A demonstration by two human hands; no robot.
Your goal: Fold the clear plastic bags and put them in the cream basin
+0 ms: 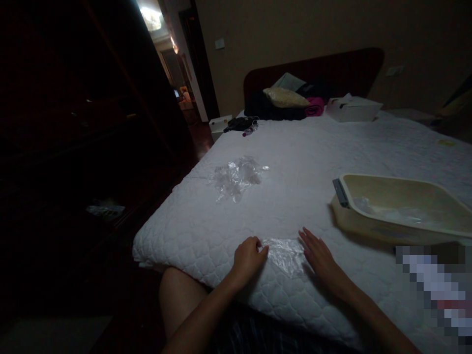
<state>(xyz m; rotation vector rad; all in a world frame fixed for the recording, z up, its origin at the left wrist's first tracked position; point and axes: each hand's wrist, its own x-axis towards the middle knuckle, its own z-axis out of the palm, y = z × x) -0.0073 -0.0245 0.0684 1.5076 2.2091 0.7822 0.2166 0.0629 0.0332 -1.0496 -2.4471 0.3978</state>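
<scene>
A clear plastic bag lies spread flat on the white quilted bed cover, between my two hands. My left hand is at its left edge, with curled fingers and thumb closed on the plastic. On the other side, my right hand is open, its fingers stretched out together along the bag's right edge. Farther up the bed sits a loose, crumpled heap of clear plastic bags. To the right stands a cream plastic bin with a grey handle clip, and some clear plastic shows inside it.
The quilted bed fills the middle. At its head are a white box, a pale pillow and a rolled magenta cloth. A black item lies at the far left edge. The lower right corner is pixelated.
</scene>
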